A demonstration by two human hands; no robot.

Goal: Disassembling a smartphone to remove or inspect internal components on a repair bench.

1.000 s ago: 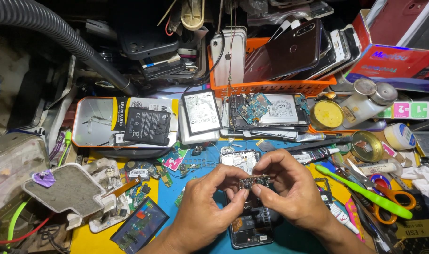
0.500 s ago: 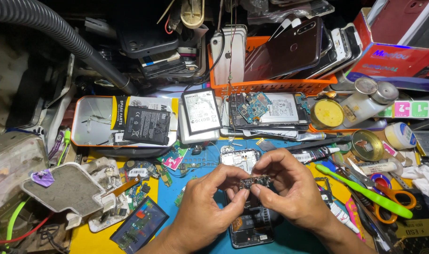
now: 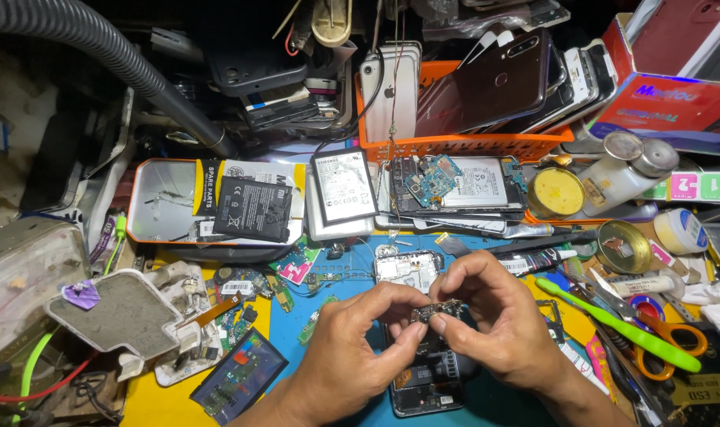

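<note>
Both my hands meet at the lower middle of the view over an opened phone (image 3: 423, 372) that lies face down on a blue mat (image 3: 352, 277). My left hand (image 3: 352, 356) and my right hand (image 3: 498, 324) pinch a small dark circuit board (image 3: 437, 309) between thumbs and fingertips, just above the phone's bare insides. The phone's upper part with a silvery shield (image 3: 406, 269) shows beyond my fingers.
An orange basket (image 3: 455, 142) of phones stands at the back. Loose batteries (image 3: 253, 207), a metal tray (image 3: 166, 202), a green toothbrush (image 3: 621, 328), orange scissors (image 3: 676, 336), tape rolls (image 3: 622, 245) and a grey hose (image 3: 99, 39) crowd the bench around the mat.
My hands hold nearly the same pose. The fingers shift slightly on the small board; nothing else has moved.
</note>
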